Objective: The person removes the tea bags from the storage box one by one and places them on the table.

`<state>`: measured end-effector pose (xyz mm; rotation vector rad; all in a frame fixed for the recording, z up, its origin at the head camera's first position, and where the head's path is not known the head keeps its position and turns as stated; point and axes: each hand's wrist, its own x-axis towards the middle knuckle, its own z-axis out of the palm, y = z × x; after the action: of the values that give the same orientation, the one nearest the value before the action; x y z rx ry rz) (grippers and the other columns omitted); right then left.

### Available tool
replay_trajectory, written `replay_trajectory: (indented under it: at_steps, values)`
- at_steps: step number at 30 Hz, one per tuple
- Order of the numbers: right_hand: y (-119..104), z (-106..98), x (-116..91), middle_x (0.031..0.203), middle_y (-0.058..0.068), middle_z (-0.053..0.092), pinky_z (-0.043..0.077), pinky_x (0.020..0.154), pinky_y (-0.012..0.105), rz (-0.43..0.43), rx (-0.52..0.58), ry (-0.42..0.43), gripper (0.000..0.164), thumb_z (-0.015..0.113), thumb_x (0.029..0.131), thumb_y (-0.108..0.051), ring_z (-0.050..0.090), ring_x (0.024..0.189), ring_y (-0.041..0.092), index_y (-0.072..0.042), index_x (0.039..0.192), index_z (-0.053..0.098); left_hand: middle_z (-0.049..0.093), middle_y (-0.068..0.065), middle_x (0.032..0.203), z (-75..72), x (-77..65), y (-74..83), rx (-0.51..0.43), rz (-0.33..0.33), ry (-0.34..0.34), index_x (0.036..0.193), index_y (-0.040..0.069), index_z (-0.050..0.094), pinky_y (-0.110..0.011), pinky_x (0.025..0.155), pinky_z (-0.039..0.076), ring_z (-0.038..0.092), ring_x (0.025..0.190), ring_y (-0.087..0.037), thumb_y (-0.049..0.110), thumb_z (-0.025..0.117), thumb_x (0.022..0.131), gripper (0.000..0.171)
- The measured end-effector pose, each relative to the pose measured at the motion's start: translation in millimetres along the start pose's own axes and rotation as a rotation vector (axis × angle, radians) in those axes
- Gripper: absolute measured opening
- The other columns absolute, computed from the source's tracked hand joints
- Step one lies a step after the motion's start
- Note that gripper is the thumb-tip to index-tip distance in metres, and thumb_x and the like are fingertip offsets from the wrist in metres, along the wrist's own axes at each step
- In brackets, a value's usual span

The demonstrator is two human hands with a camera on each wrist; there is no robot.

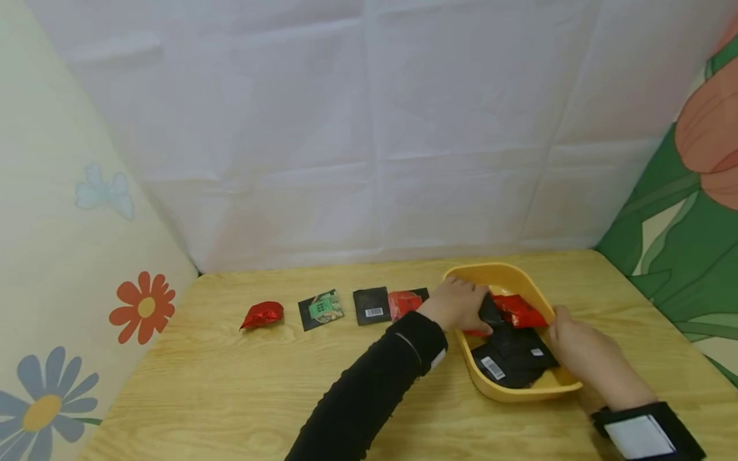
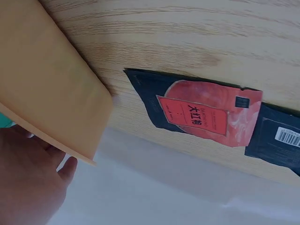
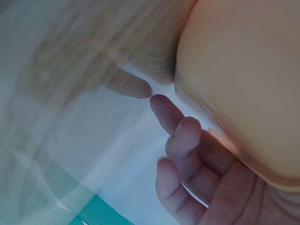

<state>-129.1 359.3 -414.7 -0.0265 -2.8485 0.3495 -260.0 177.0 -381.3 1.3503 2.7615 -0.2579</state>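
Among crinkled packets [image 1: 515, 346] rests the left hand [image 1: 458, 303], hold unclear; the right hand [image 1: 589, 351] grips the rounded yellow tub [image 1: 500, 389].

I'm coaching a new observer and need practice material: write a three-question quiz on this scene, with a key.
1. True or false: the yellow basket holds both black packets and red packets.
2. How many packets lie on the table outside it? A) two B) four C) six
3. Which hand is at the basket's right side?

Key: 1. True. 2. B, the leftmost being a red pouch. 3. The right hand.
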Motion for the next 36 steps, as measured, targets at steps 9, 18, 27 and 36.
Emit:
replay_trajectory:
  at_steps: [9,18,27,36]
  values:
    - [-4.8,0.2,7.5,0.058,0.006,0.044,0.036,0.037,0.037,0.019,0.011,-0.036,0.018,0.039,0.1,-0.004,0.044,0.046,0.021,0.013,0.105,0.041,0.058,0.015,0.135,4.2,-0.6,6.8,0.063,-0.107,-0.021,0.149,0.032,0.042,-0.026,0.105,0.024,0.053,0.121,-0.006,0.073,0.064,0.08,0.084]
    - [-8.2,1.9,12.8,0.06,0.007,0.044,0.037,0.038,0.036,0.031,0.037,-0.064,0.022,0.036,0.1,-0.005,0.044,0.047,0.021,0.015,0.108,0.041,0.058,0.016,0.135,10.7,1.7,1.4,0.065,-0.119,-0.042,0.148,0.035,0.044,-0.028,0.106,0.026,0.052,0.121,-0.005,0.061,0.057,0.091,0.064]
    - [2.9,0.2,9.0,0.058,0.006,0.042,0.037,0.038,0.036,0.005,0.015,-0.049,0.02,0.038,0.098,-0.002,0.043,0.046,0.02,0.017,0.104,0.041,0.061,0.017,0.129,10.0,6.4,12.3,0.046,-0.108,-0.046,0.148,0.038,0.044,-0.028,0.106,0.028,0.055,0.116,-0.003,0.043,0.05,0.099,0.049]
    - [7.5,-0.3,7.4,0.058,0.007,0.044,0.037,0.039,0.039,0.026,0.018,-0.074,0.024,0.035,0.1,-0.005,0.044,0.047,0.022,0.018,0.107,0.039,0.06,0.019,0.129,10.3,12.0,19.4,0.101,-0.119,-0.06,0.147,0.039,0.043,-0.028,0.103,0.031,0.055,0.114,-0.004,0.042,0.044,0.103,0.044]
